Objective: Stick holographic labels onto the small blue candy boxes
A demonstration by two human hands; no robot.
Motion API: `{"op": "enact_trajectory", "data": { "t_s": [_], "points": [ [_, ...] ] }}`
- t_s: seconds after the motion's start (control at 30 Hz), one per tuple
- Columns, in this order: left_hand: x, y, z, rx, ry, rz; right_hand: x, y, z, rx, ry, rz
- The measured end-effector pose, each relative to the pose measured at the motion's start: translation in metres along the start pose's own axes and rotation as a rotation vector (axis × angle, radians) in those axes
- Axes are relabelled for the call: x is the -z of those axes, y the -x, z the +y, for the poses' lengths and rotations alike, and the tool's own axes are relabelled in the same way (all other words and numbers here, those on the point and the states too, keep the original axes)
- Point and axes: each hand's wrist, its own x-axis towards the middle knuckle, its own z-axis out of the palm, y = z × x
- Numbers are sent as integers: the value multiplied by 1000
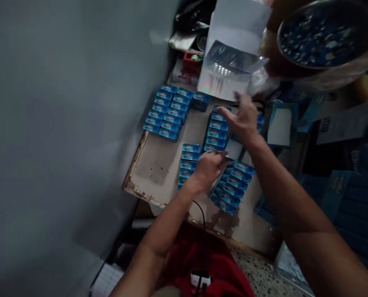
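Note:
My left hand (211,168) is closed, fingers pressed together at the edge of an open blue carton with a pale inner panel (234,149). Several small blue boxes (233,187) lie in a slanted row at its lower end. Above it, my right hand (245,123) is spread, thumb apart from the fingers and slightly blurred, with nothing visible in it. Beneath the right hand runs a row of the same blue boxes (217,134). Another row (190,159) sits left of my left hand, which partly hides it.
Two long rows of blue boxes (167,111) stand near the table's (149,165) left edge, beside a grey wall (62,123). Behind are plastic-covered white sheets (233,78) and a red tape holder (191,62). A large bowl (323,37) and another open carton (279,126) are at right.

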Motion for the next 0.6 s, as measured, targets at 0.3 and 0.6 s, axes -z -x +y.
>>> {"op": "enact_trajectory", "data": {
  "t_s": [0.3,0.6],
  "points": [
    [59,90,-152,542,261,792,-168,34,-120,-119,-3,-271],
    [60,90,-168,285,59,786,-191,47,-149,-31,448,-295]
  ]
}}
